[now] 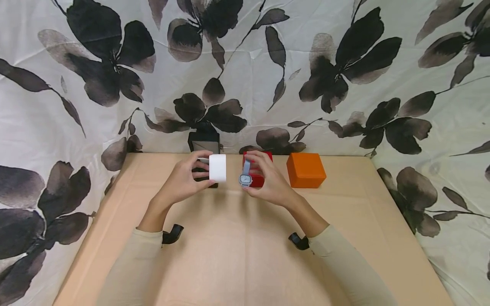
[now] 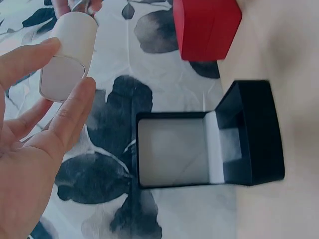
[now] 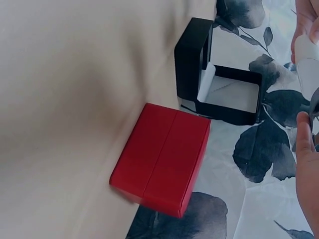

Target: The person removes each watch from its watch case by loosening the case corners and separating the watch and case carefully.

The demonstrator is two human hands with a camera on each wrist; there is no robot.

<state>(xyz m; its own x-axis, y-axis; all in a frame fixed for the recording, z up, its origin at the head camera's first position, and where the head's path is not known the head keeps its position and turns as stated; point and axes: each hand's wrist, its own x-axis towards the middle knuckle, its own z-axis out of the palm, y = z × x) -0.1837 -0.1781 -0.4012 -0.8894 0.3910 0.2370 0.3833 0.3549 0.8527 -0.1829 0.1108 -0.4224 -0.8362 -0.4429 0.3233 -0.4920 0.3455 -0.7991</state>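
My left hand (image 1: 180, 178) holds a white rounded watch cushion (image 1: 217, 168) between thumb and fingers, raised above the table. In the left wrist view the thumb and fingertips grip the sides of the cushion (image 2: 77, 40). Facing it, my right hand (image 1: 273, 182) pinches a wristwatch (image 1: 245, 179) with a light blue strap and a squarish pale dial. The watch hangs upright, apart from the cushion in the head view. Behind the left hand stands a black watch box (image 2: 261, 134) with its lid up. A red box (image 3: 159, 154) is partly hidden behind the right hand.
An orange box (image 1: 306, 171) stands closed to the right of the red one. The boxes line the far edge of the beige table (image 1: 245, 255), against a floral cloth backdrop (image 1: 252, 68).
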